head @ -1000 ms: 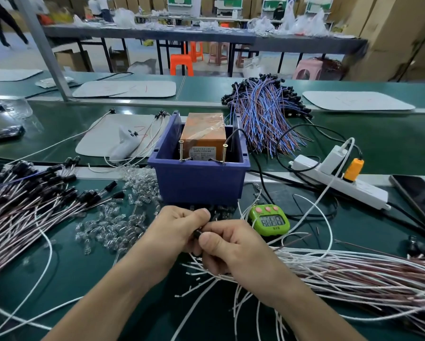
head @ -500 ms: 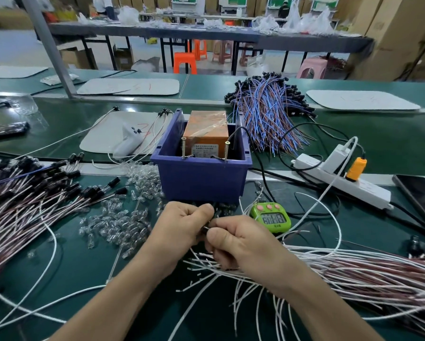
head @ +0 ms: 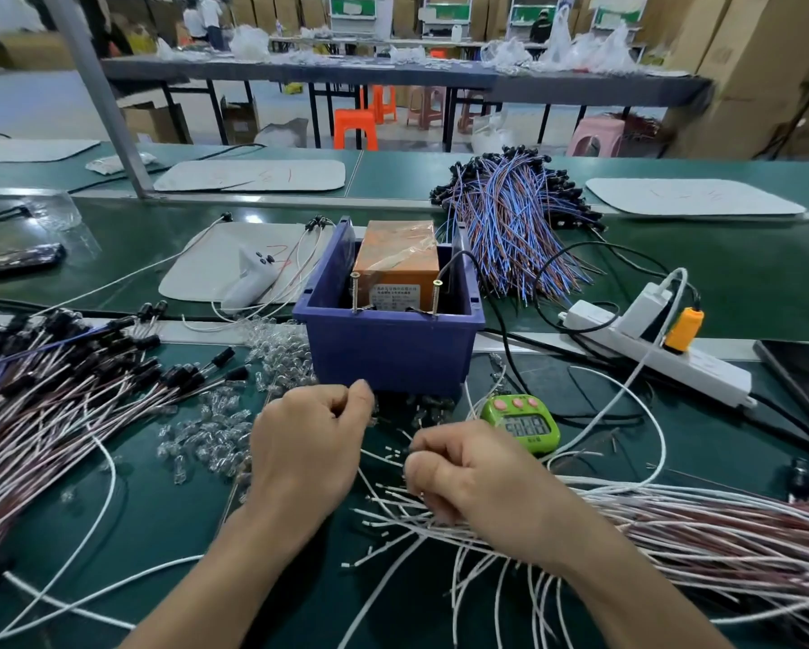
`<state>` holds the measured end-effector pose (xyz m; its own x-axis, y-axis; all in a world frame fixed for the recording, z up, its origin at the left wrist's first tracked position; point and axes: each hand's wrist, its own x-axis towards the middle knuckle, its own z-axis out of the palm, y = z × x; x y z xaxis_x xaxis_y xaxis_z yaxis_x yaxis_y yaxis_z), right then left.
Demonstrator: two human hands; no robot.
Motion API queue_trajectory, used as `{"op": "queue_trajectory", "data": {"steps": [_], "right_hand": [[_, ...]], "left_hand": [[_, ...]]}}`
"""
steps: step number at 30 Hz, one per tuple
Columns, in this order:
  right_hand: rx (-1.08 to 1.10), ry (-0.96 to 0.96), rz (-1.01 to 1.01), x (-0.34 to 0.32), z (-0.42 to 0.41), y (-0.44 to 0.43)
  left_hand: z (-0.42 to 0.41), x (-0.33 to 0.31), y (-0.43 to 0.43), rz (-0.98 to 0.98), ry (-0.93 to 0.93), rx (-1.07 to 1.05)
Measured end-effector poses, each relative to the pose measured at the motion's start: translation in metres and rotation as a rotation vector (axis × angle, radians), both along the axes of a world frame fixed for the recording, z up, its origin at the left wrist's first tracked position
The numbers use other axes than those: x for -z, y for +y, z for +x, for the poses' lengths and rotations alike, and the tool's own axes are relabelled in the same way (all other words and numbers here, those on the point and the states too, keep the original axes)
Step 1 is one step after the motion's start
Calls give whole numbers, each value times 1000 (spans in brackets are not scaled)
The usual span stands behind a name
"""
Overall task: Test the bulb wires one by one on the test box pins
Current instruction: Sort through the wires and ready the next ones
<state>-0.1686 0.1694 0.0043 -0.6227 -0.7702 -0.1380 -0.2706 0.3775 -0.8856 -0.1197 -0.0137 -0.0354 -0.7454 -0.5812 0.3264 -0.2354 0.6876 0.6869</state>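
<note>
Hands parted: left hand (head: 306, 454) fingers curled (contents unseen); right hand (head: 475, 480) fingers pinching white wire (head: 383, 456).

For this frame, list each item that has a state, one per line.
left hand: fingers curled shut; held item hidden
right hand: pinching wire ends in the white wires
test box: sits inside blue bin
pins: upright, no wire touching
timer: display on, digits blurred
power strip: plugs inserted
phone: screen dark
</note>
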Motion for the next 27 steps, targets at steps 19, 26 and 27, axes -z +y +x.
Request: {"op": "queue_trajectory", "data": {"steps": [19,26,27], "right_hand": [[-42,62,82,0,9,-3],[-40,63,87,1,9,-4],[-41,64,88,1,9,-3]], "left_hand": [[-3,-12,1,-188,-240,-208],[-10,-4,14,-151,-260,131],[-12,-2,15,-108,-263,211]]}}
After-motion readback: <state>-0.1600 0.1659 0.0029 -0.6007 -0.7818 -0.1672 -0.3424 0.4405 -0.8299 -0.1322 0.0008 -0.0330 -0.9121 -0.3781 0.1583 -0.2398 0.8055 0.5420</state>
